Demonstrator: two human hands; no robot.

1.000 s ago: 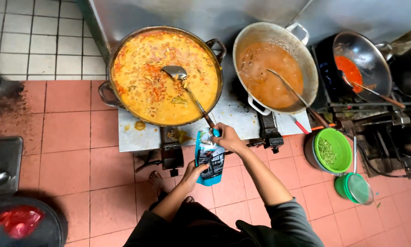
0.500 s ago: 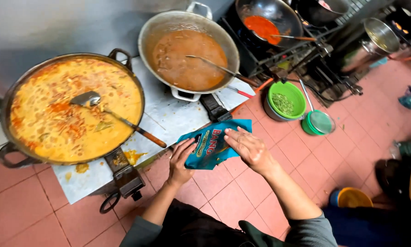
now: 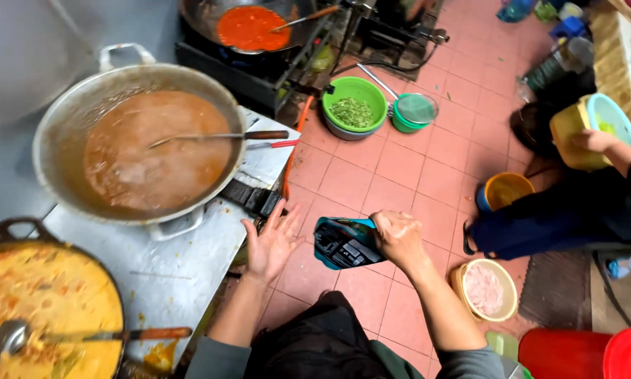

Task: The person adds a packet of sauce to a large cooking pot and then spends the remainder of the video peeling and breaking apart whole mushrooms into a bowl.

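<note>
Teal and black, a crumpled foil pouch [image 3: 345, 243] sits clamped in the person's right hand [image 3: 397, 236], the fingers curled over its right-hand end so that most of the packet sticks out leftward, above the red floor tiles [image 3: 427, 175]. Just beside it, with a small gap between, the left hand [image 3: 272, 242] is spread wide, palm turned toward the pouch and fingers fanned, holding nothing and not touching the packet. Both hands hover in front of the steel counter [image 3: 182, 270], the left one nearest its corner. On that counter stands a big metal pan of brown sauce [image 3: 143, 151] with a long-handled ladle [image 3: 220, 136] resting across it, and at the lower left a wide pan of orange-yellow curry [image 3: 38, 312] with its own spoon [image 3: 84, 335]. Farther back a wok of red sauce [image 3: 251, 27] sits on the burner. On the floor beyond the hands are a green bowl of chopped greens [image 3: 354, 105] and a green strainer [image 3: 413, 112]; to the right lies a shallow bowl of pale minced meat [image 3: 485, 289]. Another person crouches at the right edge, one hand [image 3: 592, 140] on a yellow tub [image 3: 575, 130].
</note>
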